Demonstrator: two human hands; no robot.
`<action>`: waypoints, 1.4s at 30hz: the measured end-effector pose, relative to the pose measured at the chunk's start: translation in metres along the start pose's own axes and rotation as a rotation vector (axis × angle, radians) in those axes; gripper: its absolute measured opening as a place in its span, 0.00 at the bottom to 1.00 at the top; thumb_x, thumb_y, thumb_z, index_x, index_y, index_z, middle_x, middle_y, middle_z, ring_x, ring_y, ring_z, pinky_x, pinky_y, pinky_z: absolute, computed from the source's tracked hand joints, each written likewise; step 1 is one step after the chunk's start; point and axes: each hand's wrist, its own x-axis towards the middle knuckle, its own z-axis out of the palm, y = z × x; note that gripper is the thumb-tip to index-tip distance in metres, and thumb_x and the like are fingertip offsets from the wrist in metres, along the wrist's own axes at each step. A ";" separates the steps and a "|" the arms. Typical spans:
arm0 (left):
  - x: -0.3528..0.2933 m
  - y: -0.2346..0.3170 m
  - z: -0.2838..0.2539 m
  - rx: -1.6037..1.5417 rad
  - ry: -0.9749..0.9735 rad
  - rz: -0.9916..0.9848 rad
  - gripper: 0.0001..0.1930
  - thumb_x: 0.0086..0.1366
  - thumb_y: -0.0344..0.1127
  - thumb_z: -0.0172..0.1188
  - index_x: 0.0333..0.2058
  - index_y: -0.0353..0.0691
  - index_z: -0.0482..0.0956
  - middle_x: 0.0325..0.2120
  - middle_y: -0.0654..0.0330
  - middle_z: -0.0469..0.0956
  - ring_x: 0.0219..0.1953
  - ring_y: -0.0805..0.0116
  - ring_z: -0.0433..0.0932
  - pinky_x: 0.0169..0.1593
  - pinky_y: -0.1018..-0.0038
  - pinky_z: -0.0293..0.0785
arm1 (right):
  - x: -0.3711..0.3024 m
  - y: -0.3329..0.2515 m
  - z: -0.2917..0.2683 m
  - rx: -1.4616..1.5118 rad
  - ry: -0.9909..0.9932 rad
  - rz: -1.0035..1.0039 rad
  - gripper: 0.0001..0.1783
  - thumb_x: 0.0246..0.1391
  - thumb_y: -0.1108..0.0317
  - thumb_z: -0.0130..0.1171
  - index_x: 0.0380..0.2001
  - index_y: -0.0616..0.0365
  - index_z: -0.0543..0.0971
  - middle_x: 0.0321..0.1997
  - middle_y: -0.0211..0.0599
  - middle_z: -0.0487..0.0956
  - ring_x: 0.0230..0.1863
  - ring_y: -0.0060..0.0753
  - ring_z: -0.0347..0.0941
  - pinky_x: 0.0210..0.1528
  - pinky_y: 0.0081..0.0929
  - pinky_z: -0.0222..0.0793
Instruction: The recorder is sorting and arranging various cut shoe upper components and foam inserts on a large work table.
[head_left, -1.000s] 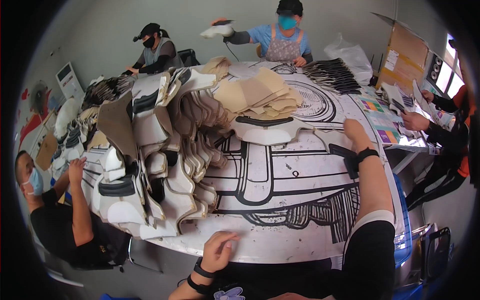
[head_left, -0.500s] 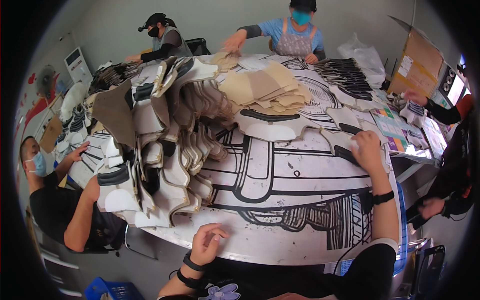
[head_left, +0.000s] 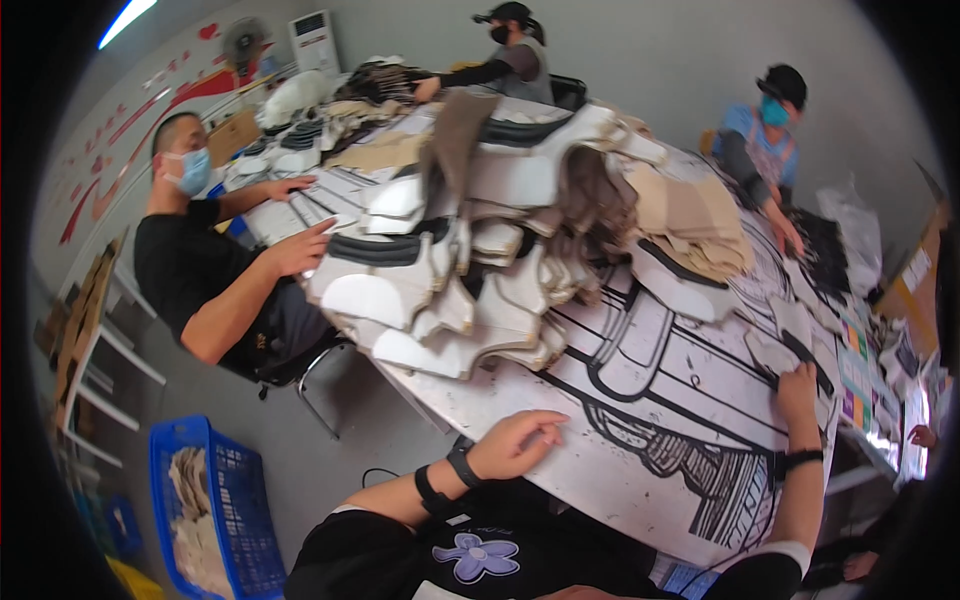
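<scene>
Fingers (head_left: 797, 375) of the right hand (head_left: 797, 396) meet the near end of a padded piece (head_left: 805, 354) at the right of the surface (head_left: 620, 490); whether they are clamped on it, I cannot tell. The left hand (head_left: 515, 443) is at the near edge, its fingers loosely bent and a little apart. Ahead of it rises a heap (head_left: 490, 260) of white and tan pieces in overlapping layers, some with black pads (head_left: 375, 250). A single white piece (head_left: 685, 290) with a black strip lies between the heap and the right hand, just beside beige sheets (head_left: 690, 215). Black line drawing (head_left: 650, 350) spreads across the surface. At left, a co-worker (head_left: 200, 260) in a pale blue mask sits with one hand just beside the heap. At the far right, a co-worker in blue (head_left: 755, 135) reaches toward a dark pile (head_left: 820, 245) near a plastic bag (head_left: 855, 235). On the floor (head_left: 340, 455), a blue basket (head_left: 245, 500) holds tan pieces (head_left: 195, 500).
</scene>
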 end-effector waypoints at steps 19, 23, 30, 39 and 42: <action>0.060 0.165 -0.004 1.168 0.365 0.747 0.14 0.50 0.33 0.50 0.35 0.36 0.77 0.30 0.62 0.75 0.40 0.71 0.72 0.53 0.68 0.61 | -0.068 -0.198 -0.323 -0.294 0.856 -0.294 0.15 0.48 0.68 0.45 0.38 0.59 0.77 0.36 0.29 0.75 0.38 0.26 0.59 0.42 0.26 0.51; 0.052 0.178 -0.057 1.257 0.623 0.734 0.13 0.45 0.31 0.56 0.33 0.44 0.78 0.30 0.64 0.76 0.39 0.70 0.72 0.50 0.67 0.61 | -0.083 -0.164 -0.301 -0.561 1.082 -0.644 0.15 0.48 0.67 0.53 0.39 0.64 0.75 0.47 0.40 0.70 0.47 0.45 0.57 0.58 0.40 0.50; 0.048 0.163 -0.264 1.325 1.321 0.427 0.10 0.53 0.41 0.59 0.28 0.41 0.80 0.22 0.55 0.76 0.28 0.56 0.74 0.32 0.65 0.67 | -0.125 -0.148 -0.263 0.950 0.663 -0.100 0.11 0.47 0.81 0.56 0.36 0.61 0.74 0.36 0.51 0.75 0.37 0.46 0.74 0.42 0.33 0.69; 0.042 0.068 -0.415 1.710 1.440 -0.356 0.13 0.57 0.48 0.53 0.27 0.49 0.81 0.19 0.58 0.77 0.27 0.58 0.76 0.29 0.62 0.67 | -0.066 -0.164 -0.210 0.812 0.877 -0.192 0.11 0.32 0.75 0.66 0.23 0.59 0.75 0.18 0.35 0.70 0.21 0.35 0.66 0.25 0.28 0.63; 0.059 0.040 -0.425 1.770 1.376 -0.461 0.10 0.57 0.46 0.51 0.26 0.51 0.80 0.20 0.60 0.78 0.28 0.61 0.77 0.36 0.66 0.66 | -0.051 -0.178 -0.202 0.858 0.838 -0.193 0.10 0.33 0.69 0.67 0.19 0.57 0.74 0.16 0.32 0.67 0.22 0.34 0.64 0.28 0.30 0.61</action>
